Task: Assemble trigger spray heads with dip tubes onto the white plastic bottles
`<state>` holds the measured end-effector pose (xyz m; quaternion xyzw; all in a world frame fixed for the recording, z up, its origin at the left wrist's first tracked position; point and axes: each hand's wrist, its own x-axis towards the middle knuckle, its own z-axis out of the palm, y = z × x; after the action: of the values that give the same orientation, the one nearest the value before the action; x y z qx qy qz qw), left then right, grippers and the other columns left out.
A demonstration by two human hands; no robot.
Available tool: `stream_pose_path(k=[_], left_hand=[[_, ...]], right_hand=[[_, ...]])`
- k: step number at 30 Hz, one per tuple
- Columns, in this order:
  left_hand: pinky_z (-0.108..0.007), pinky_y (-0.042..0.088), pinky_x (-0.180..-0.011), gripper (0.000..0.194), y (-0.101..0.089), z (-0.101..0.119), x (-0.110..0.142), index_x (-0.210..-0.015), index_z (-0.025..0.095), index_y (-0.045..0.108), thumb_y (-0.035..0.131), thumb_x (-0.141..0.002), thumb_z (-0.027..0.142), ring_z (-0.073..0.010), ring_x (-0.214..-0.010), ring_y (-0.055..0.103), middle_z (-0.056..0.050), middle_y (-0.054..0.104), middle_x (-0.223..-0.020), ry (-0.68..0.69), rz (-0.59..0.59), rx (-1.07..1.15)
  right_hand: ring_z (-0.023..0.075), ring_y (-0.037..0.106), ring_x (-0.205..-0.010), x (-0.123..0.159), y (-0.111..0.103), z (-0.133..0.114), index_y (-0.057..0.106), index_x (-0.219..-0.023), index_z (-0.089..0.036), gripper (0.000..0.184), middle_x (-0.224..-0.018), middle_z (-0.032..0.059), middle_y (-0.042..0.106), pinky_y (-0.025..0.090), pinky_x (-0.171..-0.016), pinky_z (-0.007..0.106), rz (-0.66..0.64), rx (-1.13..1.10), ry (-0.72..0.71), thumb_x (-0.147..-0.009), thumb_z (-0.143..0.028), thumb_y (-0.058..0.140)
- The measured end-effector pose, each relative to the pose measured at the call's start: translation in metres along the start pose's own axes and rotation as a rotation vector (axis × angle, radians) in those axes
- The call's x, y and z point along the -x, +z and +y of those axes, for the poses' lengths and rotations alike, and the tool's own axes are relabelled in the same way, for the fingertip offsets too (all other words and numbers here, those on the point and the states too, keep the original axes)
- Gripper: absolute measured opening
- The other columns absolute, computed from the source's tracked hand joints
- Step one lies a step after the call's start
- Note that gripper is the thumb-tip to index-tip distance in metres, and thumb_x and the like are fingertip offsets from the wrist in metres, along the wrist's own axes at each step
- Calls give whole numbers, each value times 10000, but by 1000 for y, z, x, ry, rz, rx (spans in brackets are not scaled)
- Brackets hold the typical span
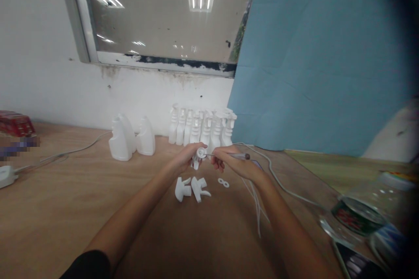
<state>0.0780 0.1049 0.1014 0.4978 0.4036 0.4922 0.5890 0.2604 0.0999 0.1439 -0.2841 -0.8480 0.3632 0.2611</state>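
My left hand (190, 153) is closed around a white spray trigger head (200, 153), its round opening turned toward me. A thin-shafted tool with a grey-brown handle (241, 156) lies in the grip of my right hand (229, 161). The shaft points left, and its tip is at or close to that opening; whether it touches I cannot tell. Two more white trigger heads (191, 189) rest on the wooden table (157, 235) below my hands. Small white ring washers (223, 182) lie to their right. Thin white tubes (256, 205) are partly hidden by my right forearm.
Several white spray bottles (206, 128) with trigger heads stand by the wall. Headless white bottles (145, 137) stand left of them. A cable (278, 174) crosses the right side, near a clear green-labelled bottle (360, 216) and a phone (356, 261). A red package (15, 123) lies far left.
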Motion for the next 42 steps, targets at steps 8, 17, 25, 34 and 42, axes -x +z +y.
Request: stream_pose_path(k=[8,17,25,34,42], left_hand=[[-206,307,-346,239,4,4,3,-666,143,557,527,-747,365,-77,-357,432,17,533,-522,-57,-72,54],[-212,303,-348,244,5,8,8,-663,144,553,513,-773,358,-84,-340,435,15,537,-504,-109,-117,79],[-200,288,-360,284,9,12,11,-636,145,541,540,-783,388,-77,-342,424,16,516,-468,-140,-134,87],[-201,295,-360,297,9,11,11,-598,149,530,527,-777,386,-78,-334,418,15,505,-446,-132,-153,91],[-207,302,-355,320,7,5,7,-599,138,545,499,-767,407,-83,-340,429,2,515,-471,-121,-223,106]], right_hand=[[130,566,-556,1,-1,-4,630,-672,-170,329,-623,3,623,440,-543,242,-9,-12,5,-890,-302,422],[130,560,-550,2,0,-5,634,-680,-169,330,-624,8,620,446,-547,247,-22,-51,8,-891,-317,428],[126,562,-557,1,2,-5,638,-686,-162,345,-632,9,615,452,-557,246,-37,-60,8,-903,-330,427],[128,560,-562,2,3,-8,641,-693,-163,341,-627,10,615,450,-558,242,-25,-37,1,-897,-325,422],[125,560,-557,2,3,-7,627,-690,-172,338,-625,3,607,447,-552,239,-33,-3,-1,-910,-314,413]])
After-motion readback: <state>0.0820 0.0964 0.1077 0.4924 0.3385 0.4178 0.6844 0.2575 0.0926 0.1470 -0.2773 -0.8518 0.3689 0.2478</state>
